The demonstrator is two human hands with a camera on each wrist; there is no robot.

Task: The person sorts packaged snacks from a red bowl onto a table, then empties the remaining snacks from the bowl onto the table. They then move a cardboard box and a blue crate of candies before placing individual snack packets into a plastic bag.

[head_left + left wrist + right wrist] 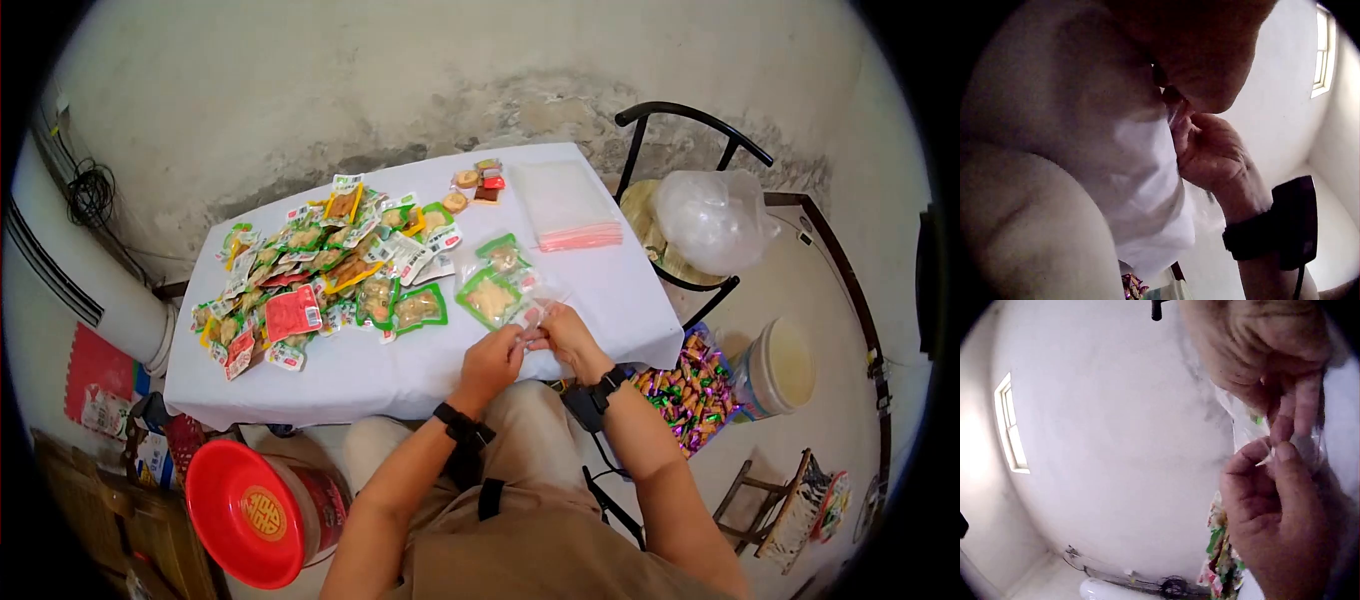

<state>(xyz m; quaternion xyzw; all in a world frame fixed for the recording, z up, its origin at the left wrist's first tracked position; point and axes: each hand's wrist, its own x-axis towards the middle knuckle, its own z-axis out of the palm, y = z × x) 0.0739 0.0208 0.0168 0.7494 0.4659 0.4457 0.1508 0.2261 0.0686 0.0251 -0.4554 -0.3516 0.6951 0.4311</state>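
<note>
Near the table's front edge, my left hand [490, 364] and right hand [566, 336] meet at the gathered end of a clear plastic bag [530, 276]. Green-edged food packets [490, 297] lie inside the bag on the cloth. In the right wrist view the left hand [1282, 515] pinches between thumb and forefinger, where a thin pale tip [1264, 462] sticks out. Fingers of the right hand [1260, 353] hold the clear film beside it. The left wrist view shows the right hand [1213, 153] with curled fingers against the dark left hand [1204, 56].
A heap of food packets [300, 270] covers the table's left part. Small snacks [480, 184] and a stack of clear bags [565, 200] lie farther back. A chair with a large clear bag [710, 220] stands right; a red basin [240, 510] is below left.
</note>
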